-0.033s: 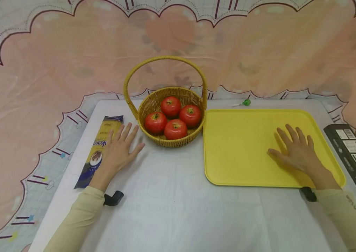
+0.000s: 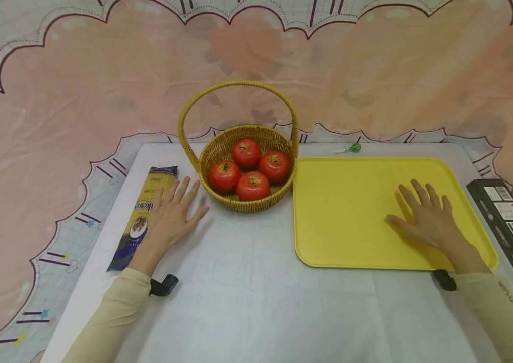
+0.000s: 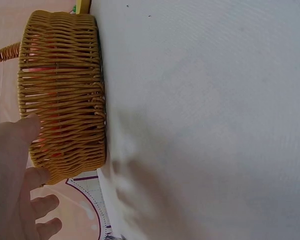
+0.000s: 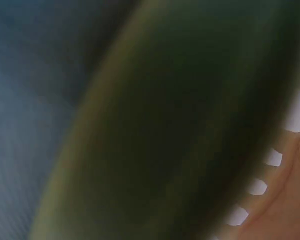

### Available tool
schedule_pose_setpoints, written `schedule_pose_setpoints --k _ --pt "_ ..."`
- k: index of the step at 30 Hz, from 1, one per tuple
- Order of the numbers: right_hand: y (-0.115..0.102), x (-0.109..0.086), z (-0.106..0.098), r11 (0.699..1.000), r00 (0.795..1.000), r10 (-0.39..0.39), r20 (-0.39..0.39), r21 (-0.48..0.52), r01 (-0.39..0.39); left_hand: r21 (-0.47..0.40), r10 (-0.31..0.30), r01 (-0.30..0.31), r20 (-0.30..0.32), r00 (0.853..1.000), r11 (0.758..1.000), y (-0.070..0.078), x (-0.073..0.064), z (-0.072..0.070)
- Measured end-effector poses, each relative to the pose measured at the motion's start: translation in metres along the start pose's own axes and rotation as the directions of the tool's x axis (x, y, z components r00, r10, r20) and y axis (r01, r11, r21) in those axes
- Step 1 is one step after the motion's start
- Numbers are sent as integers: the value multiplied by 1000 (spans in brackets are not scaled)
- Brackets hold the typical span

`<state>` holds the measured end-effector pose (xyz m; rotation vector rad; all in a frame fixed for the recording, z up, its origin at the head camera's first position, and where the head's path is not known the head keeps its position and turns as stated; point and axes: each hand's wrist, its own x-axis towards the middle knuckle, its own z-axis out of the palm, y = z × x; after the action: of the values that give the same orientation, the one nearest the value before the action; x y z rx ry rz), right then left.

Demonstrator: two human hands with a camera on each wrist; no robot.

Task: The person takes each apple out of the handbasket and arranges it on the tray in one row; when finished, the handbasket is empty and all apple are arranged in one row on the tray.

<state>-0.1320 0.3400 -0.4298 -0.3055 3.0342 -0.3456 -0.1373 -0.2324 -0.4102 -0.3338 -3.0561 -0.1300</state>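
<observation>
My left hand [image 2: 169, 217] is spread, fingers apart, partly over a long yellow-and-blue food packet [image 2: 139, 219] lying on the table; its fingertips are near a wicker basket [image 2: 247, 206]. Nothing is in that hand. Several round red fruits [image 2: 253, 186], tomatoes or apples, sit in the basket. In the left wrist view the left hand [image 3: 15, 170] appears beside the basket's woven side [image 3: 62, 100]. Above the right part of a yellow tray [image 2: 342, 217], my right hand [image 2: 431, 219] is also spread and holds nothing; whether it touches the tray I cannot tell.
A small green lollipop [image 2: 355, 147] lies behind the tray. Along the right table edge is a long black box [image 2: 506, 237] with white labels. The basket's tall handle [image 2: 238, 83] arches upward. A blurred yellow-green shape [image 4: 155, 130] fills much of the right wrist view.
</observation>
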Motion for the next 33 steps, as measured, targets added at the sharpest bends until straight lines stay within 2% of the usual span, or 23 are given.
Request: schedule_pose_setpoints --k 8,16,19,21,23,26,29,33 --pt "0 0 3 1000 1000 -12 -3 16 12 -11 1 -1 -10 1000 1000 -2 -1 1" --pt "-3 1 1 1000 1000 -5 25 11 5 -11 -4 4 9 1000 1000 -1 -3 4" --pt "-4 2 2 999 1000 -19 15 40 18 -64 -6 4 -41 999 998 2 -4 6" --pt "-5 3 3 997 1000 -29 8 76 29 -132 -11 -1 -94 995 991 7 -5 7" --pt "-7 3 4 992 999 -42 -5 118 42 -245 -28 -5 -133 991 970 15 -7 9" --pt "-13 5 4 980 998 -61 -22 187 65 -424 -61 -7 -146 987 906 32 -15 14" --pt "-22 7 3 966 993 -94 -68 234 107 -560 -70 -2 -106 992 829 52 -24 21" --pt "-35 11 1 950 979 -151 -136 255 182 -653 -47 4 -49 998 758 78 -31 32"
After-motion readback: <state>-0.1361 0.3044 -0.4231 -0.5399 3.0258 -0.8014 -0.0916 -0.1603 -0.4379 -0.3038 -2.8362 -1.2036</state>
